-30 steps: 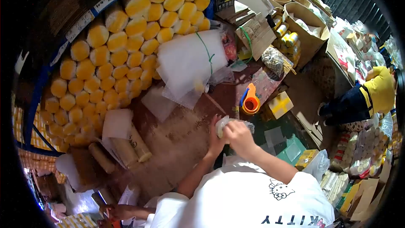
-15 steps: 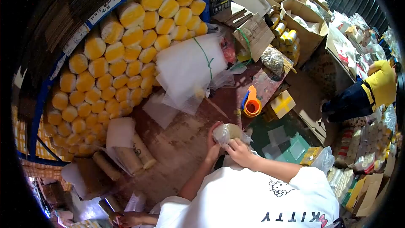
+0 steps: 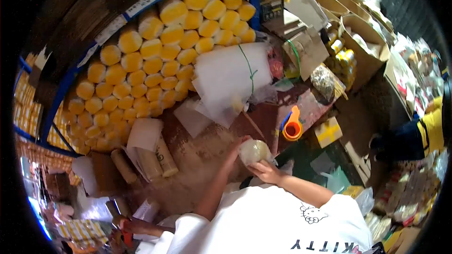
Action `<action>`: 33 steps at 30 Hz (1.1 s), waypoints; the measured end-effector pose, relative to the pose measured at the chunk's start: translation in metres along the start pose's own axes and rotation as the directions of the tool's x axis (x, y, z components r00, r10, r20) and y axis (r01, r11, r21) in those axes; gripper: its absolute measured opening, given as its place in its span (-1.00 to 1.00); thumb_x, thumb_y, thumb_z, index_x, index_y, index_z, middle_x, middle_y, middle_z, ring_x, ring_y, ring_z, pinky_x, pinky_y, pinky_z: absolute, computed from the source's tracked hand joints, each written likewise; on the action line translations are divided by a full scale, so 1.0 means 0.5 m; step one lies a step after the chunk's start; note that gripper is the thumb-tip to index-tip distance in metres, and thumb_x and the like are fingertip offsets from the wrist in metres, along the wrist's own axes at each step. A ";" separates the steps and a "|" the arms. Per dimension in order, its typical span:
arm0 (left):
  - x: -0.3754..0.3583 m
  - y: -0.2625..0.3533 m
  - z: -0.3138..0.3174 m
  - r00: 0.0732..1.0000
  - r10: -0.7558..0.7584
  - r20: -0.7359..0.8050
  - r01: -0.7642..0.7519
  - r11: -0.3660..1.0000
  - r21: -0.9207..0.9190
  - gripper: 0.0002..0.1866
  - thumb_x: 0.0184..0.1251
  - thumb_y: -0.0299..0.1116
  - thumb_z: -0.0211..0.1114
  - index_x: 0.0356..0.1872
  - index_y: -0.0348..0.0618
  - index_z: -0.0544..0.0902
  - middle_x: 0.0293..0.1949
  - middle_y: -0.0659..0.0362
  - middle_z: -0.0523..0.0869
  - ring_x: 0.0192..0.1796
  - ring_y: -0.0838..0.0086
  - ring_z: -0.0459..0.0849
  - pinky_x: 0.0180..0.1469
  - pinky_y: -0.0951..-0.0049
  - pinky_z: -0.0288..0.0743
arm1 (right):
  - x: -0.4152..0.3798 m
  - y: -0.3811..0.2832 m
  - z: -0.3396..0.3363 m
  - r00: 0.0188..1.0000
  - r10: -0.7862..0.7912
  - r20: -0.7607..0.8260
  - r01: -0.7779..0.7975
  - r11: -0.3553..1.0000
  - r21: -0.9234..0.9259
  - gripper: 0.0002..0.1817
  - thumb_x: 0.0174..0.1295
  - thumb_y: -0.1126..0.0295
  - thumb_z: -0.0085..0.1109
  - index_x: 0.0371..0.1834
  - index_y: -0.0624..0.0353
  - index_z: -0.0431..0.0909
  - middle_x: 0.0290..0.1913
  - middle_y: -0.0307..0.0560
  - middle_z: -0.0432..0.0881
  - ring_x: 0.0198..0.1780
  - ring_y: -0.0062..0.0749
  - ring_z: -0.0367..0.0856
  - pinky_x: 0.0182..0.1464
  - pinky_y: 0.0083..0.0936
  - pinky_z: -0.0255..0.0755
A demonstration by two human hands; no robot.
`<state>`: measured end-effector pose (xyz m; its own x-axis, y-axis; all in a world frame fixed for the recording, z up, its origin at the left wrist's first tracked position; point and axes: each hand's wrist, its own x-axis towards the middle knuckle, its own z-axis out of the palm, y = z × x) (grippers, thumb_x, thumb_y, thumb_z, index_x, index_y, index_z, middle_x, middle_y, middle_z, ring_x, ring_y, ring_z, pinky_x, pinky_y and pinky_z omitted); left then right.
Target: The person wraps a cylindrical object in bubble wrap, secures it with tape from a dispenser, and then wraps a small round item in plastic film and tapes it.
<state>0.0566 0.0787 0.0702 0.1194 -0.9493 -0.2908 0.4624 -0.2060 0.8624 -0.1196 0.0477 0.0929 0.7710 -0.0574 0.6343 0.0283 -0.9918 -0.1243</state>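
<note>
While left hand (image 3: 235, 152) and right hand (image 3: 267, 171) curve part-closed around it: one round plastic-wrapped bundle (image 3: 256, 149), just below centre; taped box (image 3: 328, 132), right of centre; white sheets (image 3: 226, 73), upper centre.

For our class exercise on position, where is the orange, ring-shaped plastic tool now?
The orange tool is right of centre in the head view, just left of the yellow-taped cardboard box, beyond the right hand.

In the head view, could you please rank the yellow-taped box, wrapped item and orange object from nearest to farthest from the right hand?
From the right hand:
1. Wrapped item, touching it.
2. Orange object, ahead and rightward.
3. Yellow-taped box, farther right.
</note>
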 end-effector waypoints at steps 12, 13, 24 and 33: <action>-0.019 0.016 0.073 0.916 0.346 -0.203 -0.059 0.618 0.784 -0.57 0.13 -0.28 0.20 0.02 -0.21 0.43 -0.12 -0.04 0.56 -0.14 0.25 0.56 -0.05 0.44 0.40 | 0.004 0.025 -0.026 0.979 -0.149 0.142 0.061 0.869 0.491 -0.81 -0.20 0.41 0.06 -0.44 0.16 0.53 -0.03 -0.05 0.42 -0.17 -0.29 0.44 -0.12 -0.44 0.39; -0.016 0.011 0.075 0.879 0.439 -0.183 -0.149 0.620 0.770 -0.59 0.13 -0.27 0.21 0.00 -0.22 0.45 -0.09 -0.04 0.55 -0.06 0.22 0.54 -0.01 0.41 0.39 | 0.019 0.030 -0.061 0.986 -0.161 -0.029 0.156 0.867 0.474 -0.84 -0.20 0.42 0.08 -0.47 0.17 0.51 -0.06 -0.04 0.44 -0.18 -0.29 0.46 -0.14 -0.41 0.40; -0.028 0.034 0.138 0.912 0.274 -0.307 0.082 0.610 0.788 -0.62 0.04 -0.28 0.29 -0.11 -0.21 0.52 -0.14 -0.01 0.58 -0.08 0.22 0.56 -0.03 0.36 0.41 | -0.055 0.137 -0.182 0.899 0.326 0.294 -0.413 0.855 0.315 -0.35 -0.18 0.45 0.31 0.09 -0.18 0.36 0.14 -0.03 0.25 0.15 -0.07 0.18 0.16 -0.21 0.18; -0.020 0.027 0.126 0.952 0.079 -0.296 0.090 0.852 0.516 -0.65 -0.03 -0.49 0.29 -0.13 -0.25 0.52 -0.23 0.07 0.61 -0.12 0.38 0.56 -0.09 0.45 0.44 | 0.042 0.116 -0.109 0.897 0.346 0.277 -0.440 0.629 0.640 -0.83 -0.25 0.58 0.29 -0.53 0.08 0.60 0.09 -0.07 0.35 0.18 -0.09 0.19 0.16 -0.29 0.14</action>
<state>0.0062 0.0703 0.1109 0.4105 -0.8494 -0.3316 -0.0492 -0.3838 0.9221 -0.1366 -0.0173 0.1406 0.8771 -0.3628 0.3146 0.0859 -0.5261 -0.8461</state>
